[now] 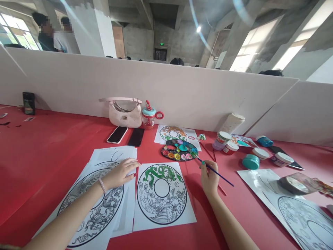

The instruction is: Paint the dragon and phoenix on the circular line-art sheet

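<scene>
My right hand is closed round a blue paintbrush, whose tip reaches the right edge of a black palette filled with many paint colours. My left hand rests palm down, fingers stretched, over the upper right of a large line drawing; its fingertips are at the left edge of a smaller sheet. That sheet shows a ring design with a dragon painted green at the top and an uncoloured phoenix below.
Beyond the palette lies a partly coloured sheet. Two phones, a pink handbag and a cup stand near the white partition. Paint jars, a tape roll and another drawing are at right.
</scene>
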### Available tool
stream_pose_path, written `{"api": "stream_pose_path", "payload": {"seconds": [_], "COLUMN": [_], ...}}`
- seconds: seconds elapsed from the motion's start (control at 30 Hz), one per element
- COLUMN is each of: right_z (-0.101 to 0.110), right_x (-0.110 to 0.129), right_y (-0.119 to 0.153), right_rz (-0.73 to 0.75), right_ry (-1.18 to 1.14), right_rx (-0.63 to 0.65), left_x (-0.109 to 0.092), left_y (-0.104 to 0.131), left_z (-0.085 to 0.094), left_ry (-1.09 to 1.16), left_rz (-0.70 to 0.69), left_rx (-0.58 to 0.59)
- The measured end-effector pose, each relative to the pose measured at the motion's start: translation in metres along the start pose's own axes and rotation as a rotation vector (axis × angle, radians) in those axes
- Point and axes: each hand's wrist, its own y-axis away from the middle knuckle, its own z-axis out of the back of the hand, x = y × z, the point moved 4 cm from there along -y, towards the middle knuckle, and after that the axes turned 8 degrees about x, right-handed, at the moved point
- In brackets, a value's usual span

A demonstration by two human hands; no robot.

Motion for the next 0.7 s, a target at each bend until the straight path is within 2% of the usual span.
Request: {"api": "stream_pose_path", "payload": {"seconds": [0.3, 0.43, 0.5, 0.63, 0.7], "right_z": [-0.009, -0.013, -0.014, -0.012, -0.011], "right_x": [0.021, 0.03, 0.031, 0.03, 0.033], "right_y": [0.009, 0.012, 0.013, 0.015, 0.016], "right_rz": [0.268, 0.334, 0.305, 0.098, 0.04], "right_ry": [0.045, 0.048, 0.017, -0.137, -0.195], "right_rx": [0.209, 0.329, 0.365, 0.343, 0.34], "left_x": [-0.005, -0.006, -0.005, -0.001, -0.001], "left_y": [-0.002, -0.002, -0.002, -0.002, -0.002], "left_z": [0.004, 0.004, 0.003, 0.002, 0.002], "left_ry": [-0.01, -0.019, -0.025, -0.025, -0.029], "left_rz": [-0.031, -0.045, -0.044, -0.042, -0.046], "left_rx": [0.006, -0.002, -0.003, -0.016, -0.022]}}
